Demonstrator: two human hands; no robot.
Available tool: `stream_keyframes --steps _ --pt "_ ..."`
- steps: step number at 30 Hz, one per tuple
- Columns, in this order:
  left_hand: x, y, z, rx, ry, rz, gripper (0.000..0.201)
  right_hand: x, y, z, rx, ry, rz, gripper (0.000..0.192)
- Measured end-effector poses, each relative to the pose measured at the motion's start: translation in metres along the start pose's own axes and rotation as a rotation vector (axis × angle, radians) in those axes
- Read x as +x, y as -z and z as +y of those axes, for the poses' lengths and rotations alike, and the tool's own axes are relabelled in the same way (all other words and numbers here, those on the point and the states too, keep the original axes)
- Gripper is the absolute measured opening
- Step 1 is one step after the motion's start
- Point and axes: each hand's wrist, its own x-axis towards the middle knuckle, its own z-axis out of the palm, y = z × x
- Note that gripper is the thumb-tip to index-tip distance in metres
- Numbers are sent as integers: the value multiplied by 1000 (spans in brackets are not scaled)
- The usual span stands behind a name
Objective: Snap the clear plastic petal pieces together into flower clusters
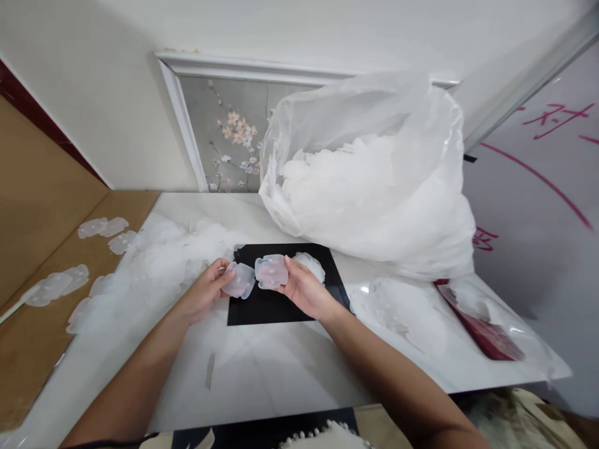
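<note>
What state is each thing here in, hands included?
Left hand: closed on a translucent piece
Right hand: closed on a second piece
Black mat: flat, partly covered
Large plastic bag: open, heaped with whitish pieces
Pile at left: loose, spread out
Pieces on mat: partly behind right hand

White-framed grey panel of painted blossoms (pixel 199 118) at my eleven o'clock, flat brown board (pixel 42 156) at nine, pale board with red strokes (pixel 528 268) at three, dark red flat object (pixel 498 341) at four, narrow grey strip (pixel 210 371) at seven
</note>
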Motion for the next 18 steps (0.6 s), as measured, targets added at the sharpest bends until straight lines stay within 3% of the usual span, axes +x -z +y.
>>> stream_keyframes --steps 5,10,13,15,18 --pt "1 -4 -3 -180 64 23 49 -5 -2 -7 -137 153 46 25" --pt "0 -7 1 -262 72 -64 48 -7 -1 -14 -319 279 129 25" --pt "-2 -8 5 -274 89 -95 53 -8 2 -16 -567 414 213 15" --pt "-4 -10 8 -258 84 -107 57 -9 4 -16 -748 530 232 22" --pt "-6 -13 8 -256 79 -145 61 -11 2 -11 -994 657 160 34"
